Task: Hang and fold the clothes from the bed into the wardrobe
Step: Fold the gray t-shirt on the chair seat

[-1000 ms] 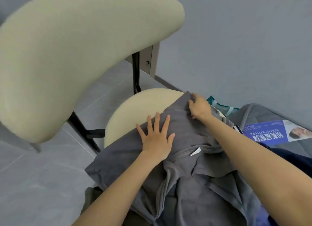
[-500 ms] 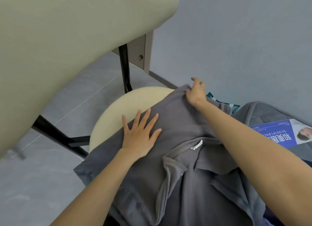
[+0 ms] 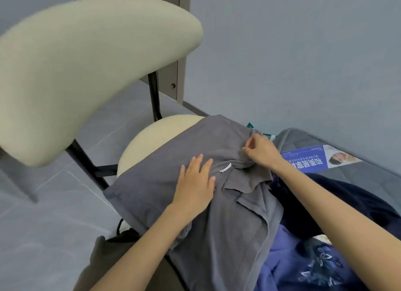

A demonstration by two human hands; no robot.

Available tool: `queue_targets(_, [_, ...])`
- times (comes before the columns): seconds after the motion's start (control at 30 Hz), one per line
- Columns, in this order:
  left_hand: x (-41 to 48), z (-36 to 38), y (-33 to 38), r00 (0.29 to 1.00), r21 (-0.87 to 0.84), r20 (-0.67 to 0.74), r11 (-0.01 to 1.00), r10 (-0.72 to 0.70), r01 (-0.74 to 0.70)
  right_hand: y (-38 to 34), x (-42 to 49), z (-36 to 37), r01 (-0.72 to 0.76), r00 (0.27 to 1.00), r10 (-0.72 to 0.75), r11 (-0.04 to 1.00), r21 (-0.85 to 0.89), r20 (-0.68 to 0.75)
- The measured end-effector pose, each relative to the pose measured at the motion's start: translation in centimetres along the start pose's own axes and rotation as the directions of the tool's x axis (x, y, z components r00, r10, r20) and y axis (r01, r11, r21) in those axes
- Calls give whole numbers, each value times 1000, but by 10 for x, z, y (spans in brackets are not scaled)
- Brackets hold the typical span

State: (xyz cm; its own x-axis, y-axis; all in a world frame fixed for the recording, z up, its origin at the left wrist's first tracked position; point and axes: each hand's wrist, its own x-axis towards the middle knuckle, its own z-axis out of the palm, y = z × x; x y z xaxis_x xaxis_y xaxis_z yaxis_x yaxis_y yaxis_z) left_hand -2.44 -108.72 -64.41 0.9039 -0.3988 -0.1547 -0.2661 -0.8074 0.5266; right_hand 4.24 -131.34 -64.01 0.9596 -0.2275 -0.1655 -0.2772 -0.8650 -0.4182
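Head view, the only one I have. Grey polo shirt (image 3: pixel 217 138) lies spread over the chair seat (image 3: pixel 152 138) and trails back toward the camera.

Left hand (image 3: pixel 195 186): palm down on the shirt, fingers (image 3: pixel 196 162) straight and a little spread, gripping nothing. The fingertips stop just short of the white neck label (image 3: pixel 225 167). I read it as a pin, so the cloth doesn't slide off the rounded seat while the other hand tugs.

Right hand (image 3: pixel 260 151): thumb and forefinger pinch a ridge of shirt fabric at the neckline, other fingers curled in. Looks like it's taking slack out of the shoulder area. The collar (image 3: pixel 245 182) lies open just behind those fingers, between the two wrists.

Past the left fingertips I see bare cream seat. Past the right fingertips, the shirt's far corner reaches the seat edge. A leaflet (image 3: pixel 308 160) lies on the mattress (image 3: pixel 358 177) just right of the right knuckles. A navy garment (image 3: pixel 325 193) lies under the right forearm, with a blue printed garment (image 3: pixel 303 264) nearer the camera.

My call: smoothing before the first fold. The shirt isn't folded yet and the other garments are waiting. Wardrobe is not identifiable. Risk: the near-left corner overhangs the seat and could drag the shirt down if the pin lifts.
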Motion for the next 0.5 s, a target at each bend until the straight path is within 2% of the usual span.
queue_targets(0.17, [-43, 13, 29, 997, -47, -50, 997, 58, -60, 19, -57, -21, -180, 980, 198, 943, -278, 35])
queue_targets(0.23, [-58, 20, 37, 996, -18, -48, 997, 69, -70, 23, -74, -21, -220, 961, 258, 931, -292, 98])
queue_targets(0.33, [-77, 31, 48, 998, 33, -14, 998, 62, -62, 24, -85, -13, -228, 950, 234, 972, -53, 207])
queue_targets(0.43, [-96, 39, 57, 998, 45, 54, 998, 44, -46, 20, -92, -13, -187, 981, 177, 970, 157, 75])
queue_targets(0.5, [-106, 42, 63, 986, 1, 165, 1000, 28, -28, 18, -94, -22, -140, 989, 149, 959, 246, -21])
